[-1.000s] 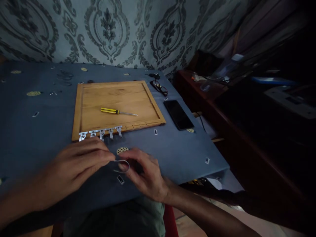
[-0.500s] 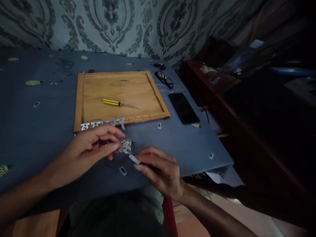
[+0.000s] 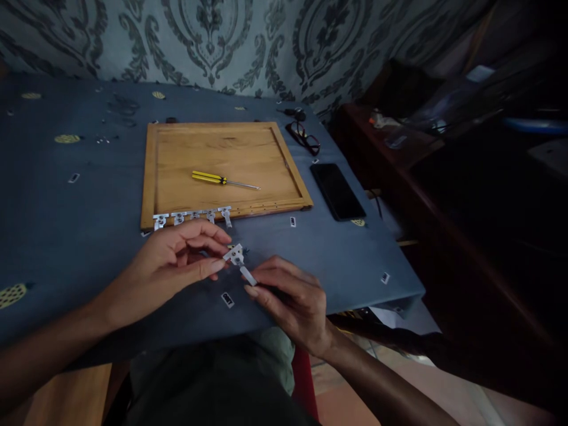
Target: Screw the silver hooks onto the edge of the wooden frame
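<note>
My left hand (image 3: 177,266) pinches the head of a small metal bracket (image 3: 237,260); my right hand (image 3: 288,296), at four o'clock from it, grips its tail. Judged: bracket in handling, above the cloth, near the wooden panel (image 3: 222,154). Next calls for steady alignment.

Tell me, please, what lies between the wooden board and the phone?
In the head view, only bare blue cloth separates the wooden board from the phone.

Dim, bluish light falls from the left onto the surface (image 3: 57,236) and patterned wall (image 3: 213,41). The right side sinks into near-black shadow. Wide-angle distortion bends the edges. Detail is soft and grainy; no glare.
</note>
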`<action>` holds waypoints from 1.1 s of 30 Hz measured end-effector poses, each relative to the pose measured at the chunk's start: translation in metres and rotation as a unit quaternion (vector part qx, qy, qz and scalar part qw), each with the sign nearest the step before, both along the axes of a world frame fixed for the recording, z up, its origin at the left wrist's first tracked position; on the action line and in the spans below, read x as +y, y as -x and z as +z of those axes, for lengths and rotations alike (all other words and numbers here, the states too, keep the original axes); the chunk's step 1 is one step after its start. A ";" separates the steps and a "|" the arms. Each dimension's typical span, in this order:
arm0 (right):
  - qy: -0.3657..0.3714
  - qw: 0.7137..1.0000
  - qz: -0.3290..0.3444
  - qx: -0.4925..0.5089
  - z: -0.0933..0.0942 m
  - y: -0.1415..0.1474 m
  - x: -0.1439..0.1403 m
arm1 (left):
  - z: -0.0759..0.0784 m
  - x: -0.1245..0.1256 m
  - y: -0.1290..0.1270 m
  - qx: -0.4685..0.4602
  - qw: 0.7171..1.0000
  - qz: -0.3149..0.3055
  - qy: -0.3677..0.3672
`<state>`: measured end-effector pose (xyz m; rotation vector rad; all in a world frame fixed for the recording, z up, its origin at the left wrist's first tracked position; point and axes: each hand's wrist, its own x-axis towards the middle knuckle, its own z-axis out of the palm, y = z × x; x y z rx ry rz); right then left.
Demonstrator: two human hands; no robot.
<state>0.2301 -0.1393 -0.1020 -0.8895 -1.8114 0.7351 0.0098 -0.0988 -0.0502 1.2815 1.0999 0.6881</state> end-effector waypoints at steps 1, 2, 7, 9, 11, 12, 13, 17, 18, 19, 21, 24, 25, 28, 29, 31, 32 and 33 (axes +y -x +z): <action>-0.003 1.000 0.002 -0.007 0.000 0.000 -0.001 | 0.000 0.000 0.000 -0.002 1.000 -0.002 -0.001; -0.007 1.000 0.006 -0.012 0.001 0.000 -0.001 | 0.000 -0.001 0.000 0.000 1.000 -0.004 -0.005; -0.006 1.000 0.019 -0.018 0.003 0.002 -0.004 | -0.001 -0.002 0.003 0.029 0.999 -0.013 -0.030; 0.007 1.000 0.017 -0.011 0.004 0.003 -0.005 | -0.001 -0.002 0.004 0.030 0.999 -0.019 -0.028; 0.018 1.000 0.019 -0.004 0.003 0.004 -0.006 | 0.000 -0.002 0.005 0.033 0.999 -0.021 -0.027; 0.022 1.000 0.021 -0.001 0.003 0.004 -0.006 | -0.001 -0.002 0.005 0.036 0.999 -0.018 -0.028; 0.026 0.999 0.023 0.002 0.003 0.004 -0.006 | -0.001 -0.002 0.006 0.038 0.999 -0.016 -0.030; 0.037 0.999 0.018 0.009 0.007 0.006 -0.007 | -0.001 -0.003 0.006 0.032 0.999 -0.017 -0.037; 0.043 0.999 0.018 0.011 0.008 0.006 -0.007 | -0.001 -0.003 0.006 0.034 0.998 -0.019 -0.043; 0.055 0.998 0.020 0.015 0.010 0.006 -0.007 | 0.000 -0.004 0.006 0.040 0.998 -0.017 -0.053; 0.105 0.993 0.019 0.043 0.014 0.006 -0.006 | 0.001 -0.006 0.007 0.072 0.992 0.010 -0.103; 0.225 0.966 -0.036 0.122 0.015 0.006 0.003 | 0.001 -0.010 0.013 0.156 0.956 0.062 -0.240; 0.261 0.952 -0.063 0.145 0.015 0.005 0.008 | 0.000 -0.012 0.015 0.180 0.939 0.057 -0.288; 0.303 0.930 -0.112 0.174 0.010 0.004 0.028 | -0.006 -0.021 0.019 0.203 0.894 -0.030 -0.399; 0.310 0.927 -0.115 0.175 0.009 0.005 0.035 | -0.010 -0.024 0.018 0.201 0.880 -0.064 -0.425; 0.328 0.924 -0.104 0.168 0.006 0.007 0.047 | -0.016 -0.029 0.014 0.196 0.857 -0.125 -0.460; 0.336 0.922 -0.096 0.165 0.005 0.008 0.052 | -0.019 -0.032 0.010 0.198 0.849 -0.151 -0.466; 0.343 0.921 -0.088 0.163 0.004 0.010 0.056 | -0.022 -0.034 0.007 0.200 0.843 -0.175 -0.468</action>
